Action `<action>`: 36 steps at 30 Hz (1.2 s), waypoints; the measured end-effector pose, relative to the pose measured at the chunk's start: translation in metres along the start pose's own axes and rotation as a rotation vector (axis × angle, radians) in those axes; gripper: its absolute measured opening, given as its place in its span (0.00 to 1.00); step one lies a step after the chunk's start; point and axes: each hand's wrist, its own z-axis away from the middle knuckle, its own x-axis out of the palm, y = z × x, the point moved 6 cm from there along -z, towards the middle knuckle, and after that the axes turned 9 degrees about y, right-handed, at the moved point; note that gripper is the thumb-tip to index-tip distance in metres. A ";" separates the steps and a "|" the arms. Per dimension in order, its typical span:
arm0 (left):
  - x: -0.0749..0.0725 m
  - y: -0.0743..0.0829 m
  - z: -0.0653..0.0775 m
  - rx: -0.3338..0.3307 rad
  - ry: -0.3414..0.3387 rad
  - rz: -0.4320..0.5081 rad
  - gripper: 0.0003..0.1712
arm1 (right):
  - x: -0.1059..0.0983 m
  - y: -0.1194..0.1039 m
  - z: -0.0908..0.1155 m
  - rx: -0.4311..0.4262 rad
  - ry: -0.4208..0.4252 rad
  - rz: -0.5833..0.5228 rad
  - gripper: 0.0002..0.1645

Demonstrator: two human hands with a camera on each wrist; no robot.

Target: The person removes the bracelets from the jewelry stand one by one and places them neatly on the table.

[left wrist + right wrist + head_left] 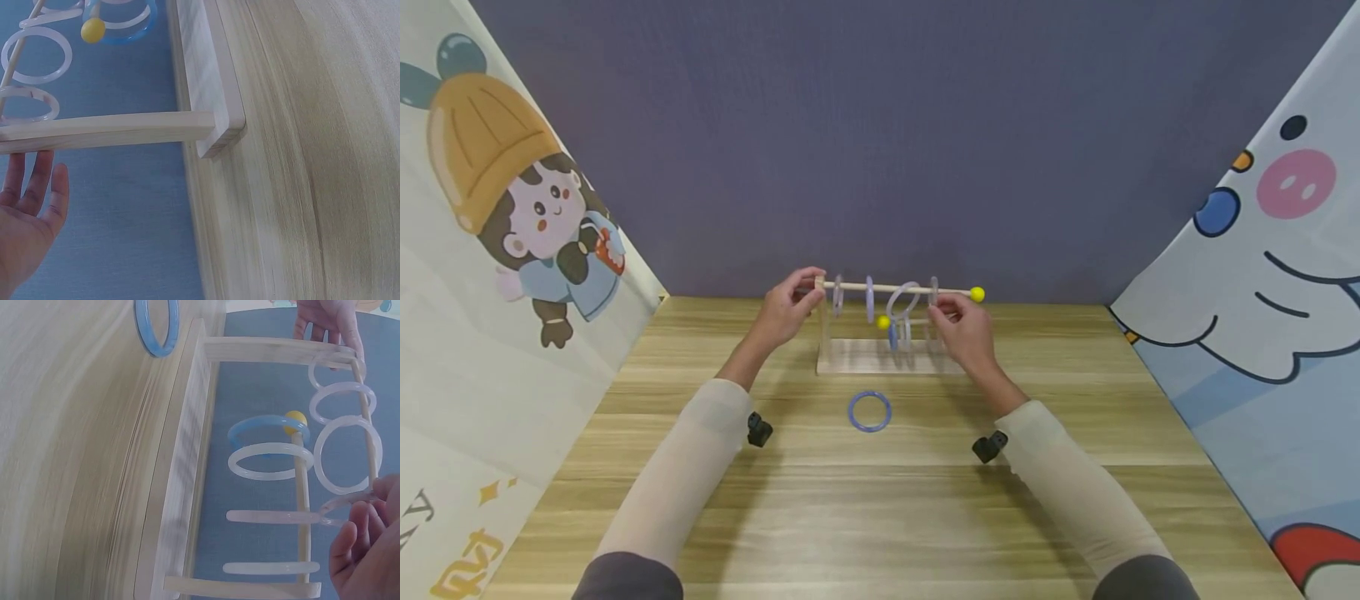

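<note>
A wooden rack (865,357) has an upper rod (887,288) and a lower rod (302,506), each with a yellow ball at its free end. Thumb and fingers of my left hand (786,310) hold the top of the rack's left post (125,130). With its thumb and fingertips, my right hand (966,332) pinches a pale translucent ring (934,287) on the upper rod near its ball. Several other rings, among them a lilac ring (870,298) and a tilted pale ring (319,456), hang to its left. The right palm is partly cut off in the right wrist view.
On the lower rod hang several rings, including a blue ring (240,428) nearest its ball and a white ring (250,470). Another blue ring (852,422) lies flat on the wooden table (880,517) before the rack. A dark partition (887,150) rises behind.
</note>
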 end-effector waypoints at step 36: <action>0.000 0.001 0.001 -0.010 -0.024 0.003 0.23 | -0.039 0.017 -0.006 0.053 0.085 0.002 0.12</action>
